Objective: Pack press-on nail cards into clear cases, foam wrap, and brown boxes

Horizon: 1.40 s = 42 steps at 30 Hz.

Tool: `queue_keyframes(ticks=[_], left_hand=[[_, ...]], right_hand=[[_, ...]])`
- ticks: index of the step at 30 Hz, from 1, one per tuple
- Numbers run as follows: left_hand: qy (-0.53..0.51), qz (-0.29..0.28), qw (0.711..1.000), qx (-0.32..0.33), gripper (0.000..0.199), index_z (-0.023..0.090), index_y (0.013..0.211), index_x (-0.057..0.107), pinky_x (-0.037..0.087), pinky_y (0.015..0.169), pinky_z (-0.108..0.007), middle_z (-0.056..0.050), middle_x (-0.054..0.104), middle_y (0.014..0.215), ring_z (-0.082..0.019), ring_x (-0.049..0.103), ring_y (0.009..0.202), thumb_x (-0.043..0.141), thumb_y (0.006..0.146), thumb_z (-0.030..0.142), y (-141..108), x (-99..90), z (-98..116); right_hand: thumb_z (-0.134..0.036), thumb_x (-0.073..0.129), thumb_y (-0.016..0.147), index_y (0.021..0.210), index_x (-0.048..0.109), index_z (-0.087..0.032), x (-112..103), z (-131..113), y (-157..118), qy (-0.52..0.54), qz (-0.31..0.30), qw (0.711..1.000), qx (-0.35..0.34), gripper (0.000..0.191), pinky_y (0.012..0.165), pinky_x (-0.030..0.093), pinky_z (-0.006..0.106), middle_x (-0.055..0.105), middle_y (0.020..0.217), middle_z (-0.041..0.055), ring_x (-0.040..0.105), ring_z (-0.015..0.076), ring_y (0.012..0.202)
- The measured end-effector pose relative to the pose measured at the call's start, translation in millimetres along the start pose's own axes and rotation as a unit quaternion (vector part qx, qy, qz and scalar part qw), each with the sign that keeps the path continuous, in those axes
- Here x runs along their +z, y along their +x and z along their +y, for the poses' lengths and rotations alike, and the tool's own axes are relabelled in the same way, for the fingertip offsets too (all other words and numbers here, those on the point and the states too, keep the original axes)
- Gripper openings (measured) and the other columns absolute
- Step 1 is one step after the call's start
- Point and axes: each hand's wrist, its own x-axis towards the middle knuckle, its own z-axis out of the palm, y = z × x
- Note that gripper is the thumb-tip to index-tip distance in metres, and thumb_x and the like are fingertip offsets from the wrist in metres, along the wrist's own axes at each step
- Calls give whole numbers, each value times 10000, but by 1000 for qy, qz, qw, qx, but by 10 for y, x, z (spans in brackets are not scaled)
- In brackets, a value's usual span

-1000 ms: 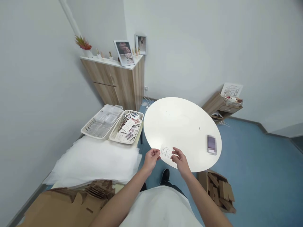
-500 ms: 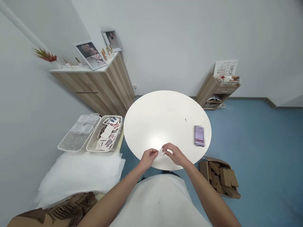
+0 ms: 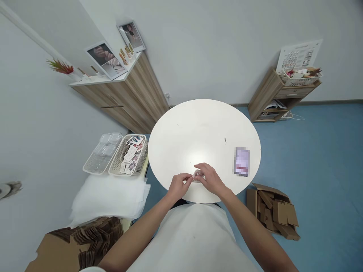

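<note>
Both hands are over the near edge of a round white table (image 3: pixel 198 124). My left hand (image 3: pixel 179 186) pinches the left side of a small card (image 3: pixel 197 173) between thumb and fingertips. My right hand (image 3: pixel 212 180) closes on the card's right side, its fingers curved over the top and covering part of it. The card's visible face carries a dark pinkish pattern, too small to make out. A purple, pixelated rectangular item (image 3: pixel 242 161) lies to the right on the table.
At left, a white basket (image 3: pixel 113 170) holds patterned cards, beside another basket of clear plastic cases (image 3: pixel 106 149). White translucent sheets (image 3: pixel 110 196) and folded brown cardboard (image 3: pixel 65 249) lie nearer. An open carton (image 3: pixel 252 202) of cardboard boxes stands on the floor at right.
The card showed a white face with printed lines; now a pinkish patterned face shows. My right hand has come further over it. The view has shifted slightly.
</note>
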Motion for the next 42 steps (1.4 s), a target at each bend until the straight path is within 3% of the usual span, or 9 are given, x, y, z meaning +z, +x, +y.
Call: queue_keyframes(ticks=[3, 7, 13, 18, 23, 27, 32, 37, 42], left_hand=[[-126, 41, 988, -75, 262, 159, 783, 654, 472, 689, -292, -47, 656, 734, -160, 599, 691, 575, 732, 403, 56, -14, -70], [-214, 63, 965, -139, 281, 148, 776, 646, 461, 693, -287, -27, 634, 681, -140, 595, 651, 637, 680, 411, 84, -55, -122], [-247, 59, 952, -172, 273, 150, 765, 645, 447, 710, -281, -10, 611, 647, -122, 577, 637, 659, 666, 405, 100, -79, -67], [-256, 62, 948, -178, 271, 145, 769, 642, 446, 716, -283, -18, 616, 671, -116, 565, 631, 651, 676, 399, 109, -88, -55], [-230, 83, 959, -146, 354, 152, 965, 602, 451, 734, -283, -49, 620, 850, -120, 581, 707, 626, 702, 388, 45, -91, -162], [-167, 72, 975, -125, 597, 224, 1266, 386, 457, 708, -266, -56, 563, 997, -98, 585, 725, 609, 728, 355, -65, -144, -273], [-73, 43, 993, -87, 643, 253, 1289, 371, 465, 760, -308, -49, 546, 1014, -109, 596, 743, 633, 705, 317, -121, -284, -422], [2, 47, 998, -31, 628, 237, 1277, 399, 462, 790, -320, -19, 553, 937, -97, 563, 703, 630, 693, 237, -90, -524, -674], [28, 14, 999, -16, 601, 210, 1265, 415, 477, 743, -306, -24, 541, 929, -94, 544, 664, 603, 695, 211, -130, -856, -996]], right_hand=[[-375, 585, 753, 1274, 357, -274, -43, 64, -21, 58, 26, 996, 64, 578, 881, 420, 425, 477, 1216, 88, 474, 237, 1102], [-368, 608, 721, 1340, 223, -330, -74, 161, -60, 121, -27, 984, 127, 729, 874, 436, 421, 436, 1261, 64, 517, 210, 1053], [-315, 614, 707, 1363, 151, -354, -38, 180, -24, 148, -58, 978, 137, 804, 879, 434, 412, 424, 1279, 56, 540, 189, 1004], [-309, 618, 698, 1356, 198, -332, 14, 167, 44, 146, -66, 977, 141, 781, 874, 435, 393, 470, 1230, 53, 545, 186, 974], [-265, 576, 731, 1331, 257, -312, 96, 199, 87, 164, -91, 974, 126, 681, 862, 435, 379, 572, 1069, 28, 551, 175, 932], [-238, 547, 748, 1332, 247, -319, 159, 201, 121, 163, -117, 972, 125, 661, 826, 444, 381, 592, 951, 8, 559, 171, 863], [-241, 547, 747, 1331, 258, -318, 320, 131, 174, 143, -126, 970, 147, 656, 757, 461, 355, 576, 849, -8, 557, 168, 807], [-228, 565, 733, 1341, 233, -299, 665, -21, 252, 150, -112, 968, 169, 696, 721, 470, 333, 538, 793, -21, 545, 148, 737], [-196, 571, 723, 1382, 115, -298, 1050, -155, 283, 155, -139, 958, 196, 808, 682, 490, 319, 509, 906, 2, 531, 104, 641]])
